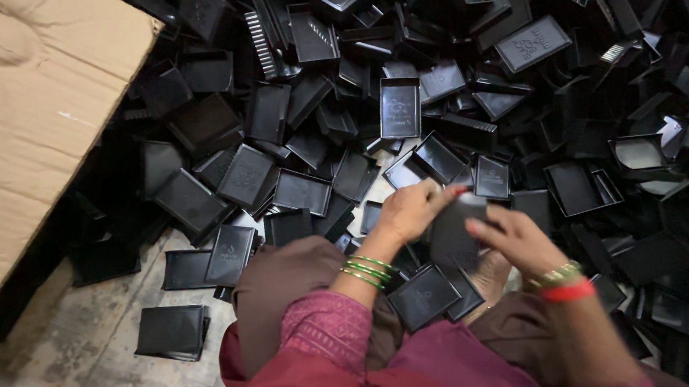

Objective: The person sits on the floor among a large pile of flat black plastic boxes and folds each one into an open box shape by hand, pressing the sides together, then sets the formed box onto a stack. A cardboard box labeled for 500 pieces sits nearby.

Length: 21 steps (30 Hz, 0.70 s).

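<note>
A great heap of black rectangular plastic trays (463, 82) fills the upper and right parts of the frame, lying at all angles, some face up, some tipped on edge. At the upper left a flat sheet of brown corrugated cardboard (36, 113) slopes down over the bare grey concrete floor (75, 355), which shows at the lower left with a few loose trays on it, among them a small stack of black trays (172, 331).

The person sits at the bottom centre, maroon and brown cloth over the knees. The left hand (410, 210), green bangles on its wrist, and the right hand (514, 237), with a red and gold band, meet just right of centre on one dark grey flat plastic tray (454, 232). The left fingers curl over its upper edge, the right fingers pinch its right side; both are closed on it, held above the lap, clear of the heap.

That tray stands nearly upright, its long axis running roughly top to bottom of the frame with a slight lean to the right, its broad face turned toward the camera. Whether the hollow side faces in or out I cannot tell.

The risks, as I judge them: the grip is at edges only, so a smooth tray could slip and fall among identical ones and be lost; and the heap beside the knees is loose, so a nudge could slide more trays onto the lap.
</note>
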Tool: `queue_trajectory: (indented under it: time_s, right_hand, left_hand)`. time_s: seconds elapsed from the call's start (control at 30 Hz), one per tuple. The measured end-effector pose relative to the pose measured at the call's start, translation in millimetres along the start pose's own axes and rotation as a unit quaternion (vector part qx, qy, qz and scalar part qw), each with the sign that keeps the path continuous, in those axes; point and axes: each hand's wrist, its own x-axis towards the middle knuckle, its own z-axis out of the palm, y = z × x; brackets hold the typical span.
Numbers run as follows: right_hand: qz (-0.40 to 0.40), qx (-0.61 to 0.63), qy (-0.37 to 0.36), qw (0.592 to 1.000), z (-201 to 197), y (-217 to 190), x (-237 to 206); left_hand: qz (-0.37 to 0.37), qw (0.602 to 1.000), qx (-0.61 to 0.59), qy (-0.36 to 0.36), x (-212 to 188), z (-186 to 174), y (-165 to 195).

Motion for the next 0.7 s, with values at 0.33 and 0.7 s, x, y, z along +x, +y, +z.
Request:
queue_trajectory:
  time_s: [0.33,0.7]
  right_hand:
    - [0.058,-0.272,0.223,0.934,-46,47,66]
    - [0.085,-0.446,0.367,0.812,-8,39,118]
  left_hand:
    - [-0.013,0.876,0.481,-0.021,25,37,-98]
    - [-0.001,0.908,0.419,0.011,24,-4,-56]
